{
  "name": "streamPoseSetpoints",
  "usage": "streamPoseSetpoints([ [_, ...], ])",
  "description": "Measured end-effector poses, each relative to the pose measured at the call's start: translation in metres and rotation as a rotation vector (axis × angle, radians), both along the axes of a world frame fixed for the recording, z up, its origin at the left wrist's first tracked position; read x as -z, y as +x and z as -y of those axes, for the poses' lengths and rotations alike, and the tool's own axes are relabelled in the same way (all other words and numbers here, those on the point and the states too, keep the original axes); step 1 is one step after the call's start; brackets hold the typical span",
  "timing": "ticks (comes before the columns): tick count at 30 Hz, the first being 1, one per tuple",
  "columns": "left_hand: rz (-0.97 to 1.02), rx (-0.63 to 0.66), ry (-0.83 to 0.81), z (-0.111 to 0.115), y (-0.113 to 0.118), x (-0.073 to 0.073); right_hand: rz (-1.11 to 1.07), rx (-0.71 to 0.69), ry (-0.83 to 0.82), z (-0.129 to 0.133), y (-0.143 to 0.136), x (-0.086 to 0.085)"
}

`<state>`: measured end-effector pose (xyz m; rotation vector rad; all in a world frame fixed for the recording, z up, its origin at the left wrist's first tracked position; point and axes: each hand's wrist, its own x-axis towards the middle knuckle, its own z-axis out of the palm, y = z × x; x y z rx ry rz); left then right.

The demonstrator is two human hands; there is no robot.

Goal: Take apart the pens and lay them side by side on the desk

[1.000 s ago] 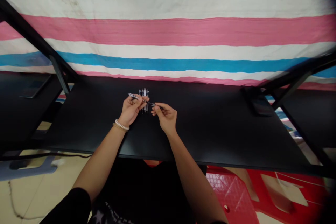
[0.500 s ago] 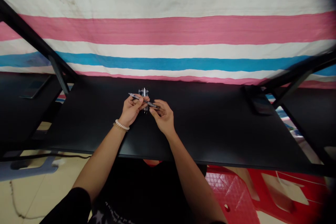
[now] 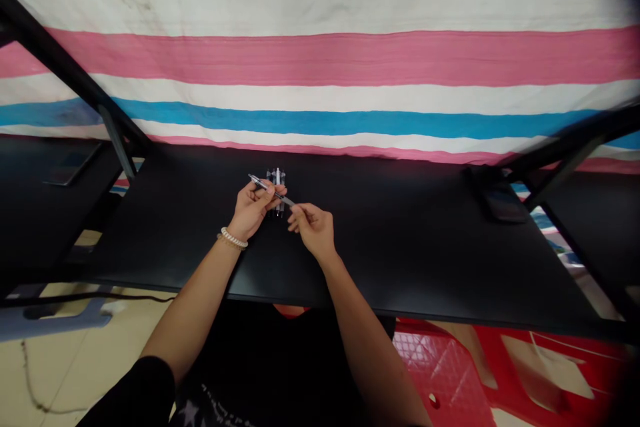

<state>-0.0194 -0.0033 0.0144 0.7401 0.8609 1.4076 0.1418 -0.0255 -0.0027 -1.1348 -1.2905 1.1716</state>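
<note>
Slanting down rightward, pen [image 3: 259,182] bridges 2 hands: left hand [image 3: 251,209] closed round mid-barrel, right hand [image 3: 316,227] pinching lower-right end; row of pens [image 3: 278,177] behind.

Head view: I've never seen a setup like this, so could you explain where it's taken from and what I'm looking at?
There is no machine here: these are a person's bare hands, seen by a camera worn on the head, looking forward and down. The left hand holds a pen, and the right hand pinches its other end. Beneath them, several more pens lie side by side on a black table, partly hidden. Toward the right edge lies what looks like a phone. Behind hangs a striped sheet.
</note>
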Motion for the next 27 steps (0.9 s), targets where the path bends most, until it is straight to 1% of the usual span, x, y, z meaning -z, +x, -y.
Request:
streamPoseSetpoints([
  [3, 0.002, 0.011, 0.004, 0.000, 0.000, 0.000, 0.050, -0.008, 0.040, 0.000, 0.001, 0.002],
  [5, 0.001, 0.020, 0.002, 0.001, 0.000, -0.001, 0.077, -0.037, 0.061, 0.000, 0.002, 0.002],
  [9, -0.008, 0.049, 0.000, 0.001, -0.002, -0.002, 0.127, -0.144, -0.010, 0.001, 0.004, -0.004],
  [13, -0.022, 0.068, 0.020, 0.002, -0.002, -0.002, 0.111, -0.192, -0.065, 0.003, 0.004, -0.009],
  [15, -0.031, 0.044, 0.036, 0.002, -0.002, -0.003, 0.122, -0.200, -0.055, 0.004, 0.003, -0.008],
  [19, -0.033, -0.029, 0.059, 0.001, -0.007, -0.005, 0.181, -0.221, 0.058, 0.006, 0.003, -0.004],
  [23, -0.016, -0.076, 0.034, -0.001, -0.014, -0.004, 0.146, -0.180, 0.085, 0.007, 0.006, -0.004],
  [25, -0.016, -0.089, 0.030, -0.002, -0.016, -0.003, 0.127, -0.123, 0.082, 0.010, 0.009, -0.006],
  [27, -0.017, -0.098, 0.037, -0.002, -0.018, -0.002, 0.134, -0.050, 0.082, 0.021, 0.014, -0.012],
])
